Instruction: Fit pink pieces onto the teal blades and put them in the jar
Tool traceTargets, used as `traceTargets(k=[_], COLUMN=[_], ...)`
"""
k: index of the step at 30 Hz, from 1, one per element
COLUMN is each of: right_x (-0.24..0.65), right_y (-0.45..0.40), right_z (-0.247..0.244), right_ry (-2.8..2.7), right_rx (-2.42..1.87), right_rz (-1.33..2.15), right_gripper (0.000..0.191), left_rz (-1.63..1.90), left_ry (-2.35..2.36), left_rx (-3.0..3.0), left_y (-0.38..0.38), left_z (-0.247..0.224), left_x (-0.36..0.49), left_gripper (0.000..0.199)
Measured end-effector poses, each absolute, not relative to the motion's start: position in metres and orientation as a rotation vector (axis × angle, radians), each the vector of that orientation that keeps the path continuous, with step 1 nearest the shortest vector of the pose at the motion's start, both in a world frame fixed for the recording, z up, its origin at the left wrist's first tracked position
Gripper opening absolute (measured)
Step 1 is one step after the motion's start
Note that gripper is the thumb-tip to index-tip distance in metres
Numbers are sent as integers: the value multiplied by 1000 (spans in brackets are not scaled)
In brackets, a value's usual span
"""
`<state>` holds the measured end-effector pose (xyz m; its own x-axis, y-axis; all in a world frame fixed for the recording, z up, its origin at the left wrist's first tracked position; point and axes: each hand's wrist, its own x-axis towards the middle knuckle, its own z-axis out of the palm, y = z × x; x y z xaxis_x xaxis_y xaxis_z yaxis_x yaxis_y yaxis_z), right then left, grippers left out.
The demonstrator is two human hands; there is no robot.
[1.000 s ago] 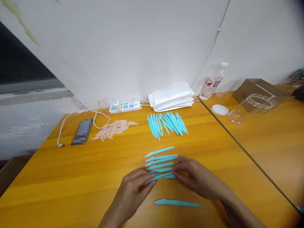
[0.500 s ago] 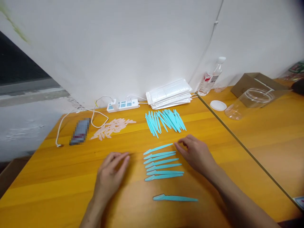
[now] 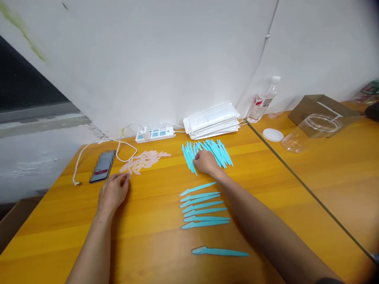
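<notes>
My right hand is closed over the pile of turquoise plastic sticks, its fingertips among them; what it pinches is hidden. At the near edge of the pale pink pieces, my left hand has thumb and finger together on a small pale piece. Several turquoise sticks lie in a column of near-horizontal rows in front of me. One more turquoise stick lies apart, closer to me.
A phone and white cable lie at the left. Along the wall are a power strip, white packets and a bottle. A white lid, clear jar and cardboard box stand right.
My left hand has moved left and forward to the pink pieces and closed there. My right hand has moved forward and left from the row of sticks onto the turquoise pile.
</notes>
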<state>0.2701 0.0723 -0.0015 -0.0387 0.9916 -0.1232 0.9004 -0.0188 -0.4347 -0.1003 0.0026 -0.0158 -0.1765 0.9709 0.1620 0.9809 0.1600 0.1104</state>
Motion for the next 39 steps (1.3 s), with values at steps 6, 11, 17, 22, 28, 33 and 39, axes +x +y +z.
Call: traceTargets(k=[6,11,17,22,28,33,39], right_x=[271,273,297,320,330,323,317], right_y=[77,78,62,37,10,-11,-28], right_z=[2,6,16,21,16,10,4], right_ry=[-1957,-1902,-1789,-1685,-1734,-1906,-2074], right_rx=[-2041,-1995,-1842,-1742,-1634,-1545,-1376], right_rz=[663,735,686,766,668,542,530], right_gripper=[15,13,14,15,23,21,14], left_rz=[-282,-395,-480,-331,-176,-1165,-2231], left_ry=[-2404,-2372,-2483,-2477,-2590,-2654,-2856], left_rx=[-1987,-2131,-1852,-1950,-1976,-2448,-2233], left_y=[9,4,-18,-18,-10,-26,-39], left_z=[-20,-12,-6,-13,1,24,12], left_x=[-123,-125,-147,-155,-117,-36,47], left_gripper=[40,44,40,37,39,68,59])
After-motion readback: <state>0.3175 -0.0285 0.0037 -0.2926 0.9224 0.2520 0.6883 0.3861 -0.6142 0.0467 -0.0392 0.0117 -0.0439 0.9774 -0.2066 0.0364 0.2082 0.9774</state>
